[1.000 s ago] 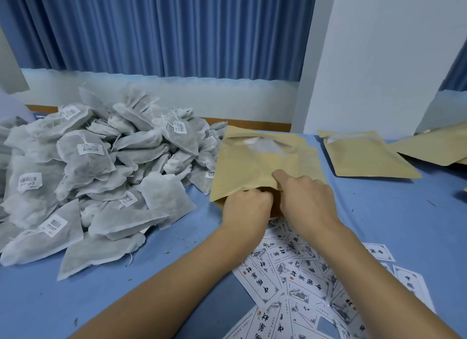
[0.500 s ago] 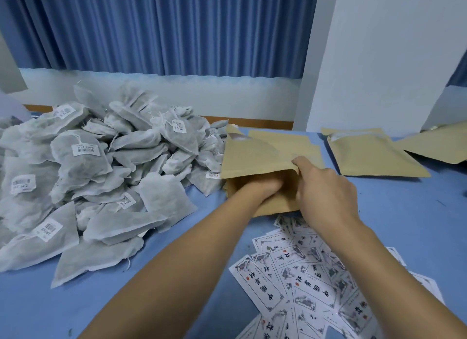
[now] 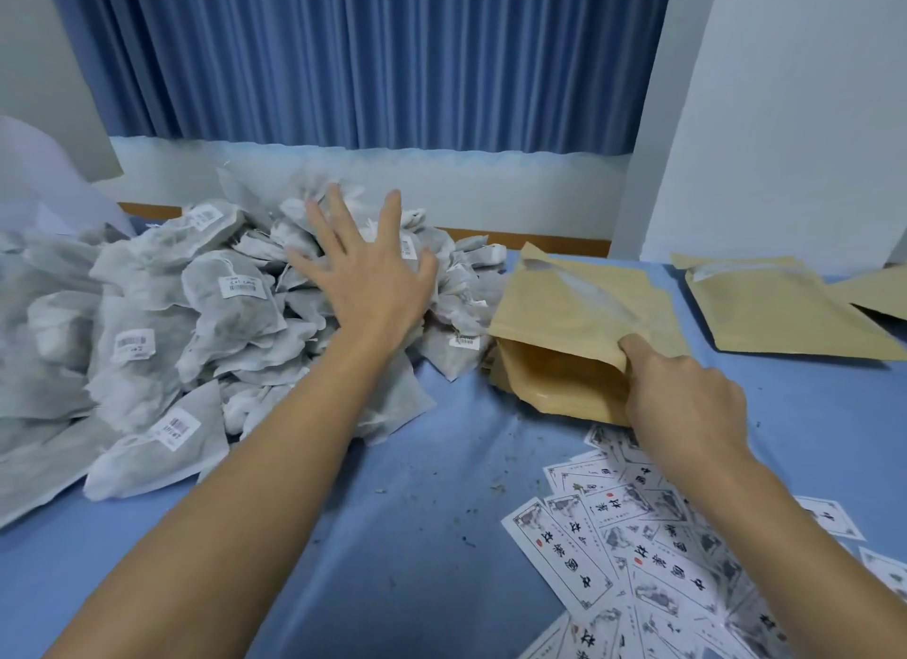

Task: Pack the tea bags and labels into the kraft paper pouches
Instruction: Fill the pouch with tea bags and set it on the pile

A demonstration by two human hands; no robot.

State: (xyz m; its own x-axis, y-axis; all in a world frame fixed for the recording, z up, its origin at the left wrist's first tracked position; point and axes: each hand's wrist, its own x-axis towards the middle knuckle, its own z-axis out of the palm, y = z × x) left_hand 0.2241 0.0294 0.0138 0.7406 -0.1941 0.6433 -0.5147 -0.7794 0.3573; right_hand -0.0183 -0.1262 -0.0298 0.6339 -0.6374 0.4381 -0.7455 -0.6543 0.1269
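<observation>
A big heap of grey-white tea bags with barcode stickers covers the left of the blue table. My left hand hovers over the heap's right side, fingers spread and straight, holding nothing. A kraft paper pouch lies at centre right, its mouth gaping toward me. My right hand pinches the pouch's upper lip and holds the mouth wide. Printed paper labels with black characters lie fanned out near my right forearm.
More kraft pouches lie flat at the far right. A white wall panel and blue curtain stand behind the table. Tea crumbs dot the blue tablecloth between my arms.
My left hand has come out of the pouch mouth and swung left over the tea bag heap, fingers spread. My right hand still holds the pouch mouth, which now gapes wide.
</observation>
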